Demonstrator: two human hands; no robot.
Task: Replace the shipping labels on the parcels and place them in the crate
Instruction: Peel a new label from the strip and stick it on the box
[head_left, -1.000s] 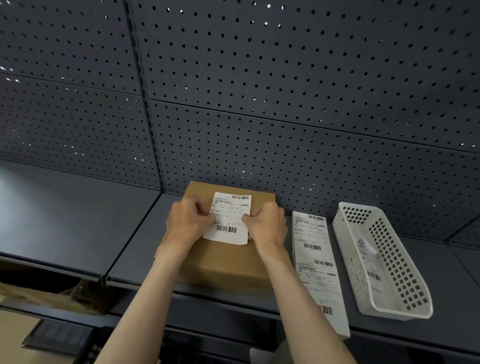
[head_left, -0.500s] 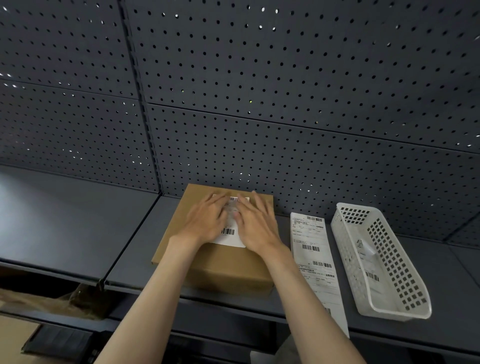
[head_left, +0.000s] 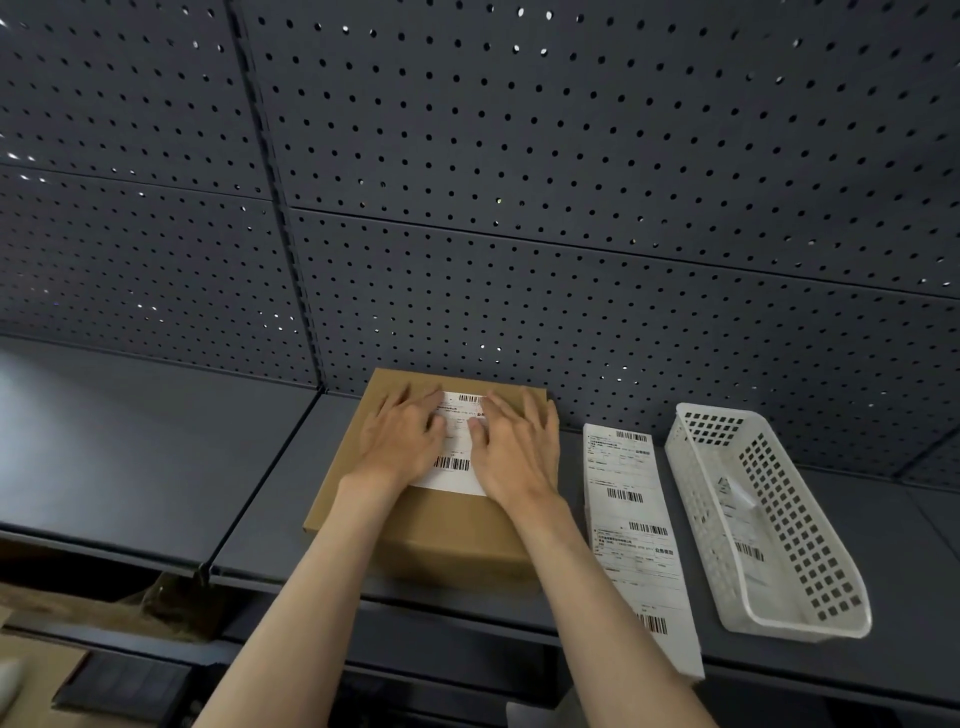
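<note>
Two hands, left hand (head_left: 402, 441) and right hand (head_left: 514, 452), press spread fingers flat on the label (head_left: 457, 462) atop the parcel (head_left: 447, 525).

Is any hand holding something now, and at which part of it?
Nothing is gripped. The left hand and right hand lie flat with straight fingers, pressing the white label onto the top of the cardboard parcel.

Brown parcel (head_left: 436, 525) (white label (head_left: 457, 470)) on shelf (head_left: 156, 447)

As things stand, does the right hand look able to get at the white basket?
Probably yes: the right hand lies flat on the parcel's label, holding nothing, and only the flat label strip lies between it and the white basket.
</note>
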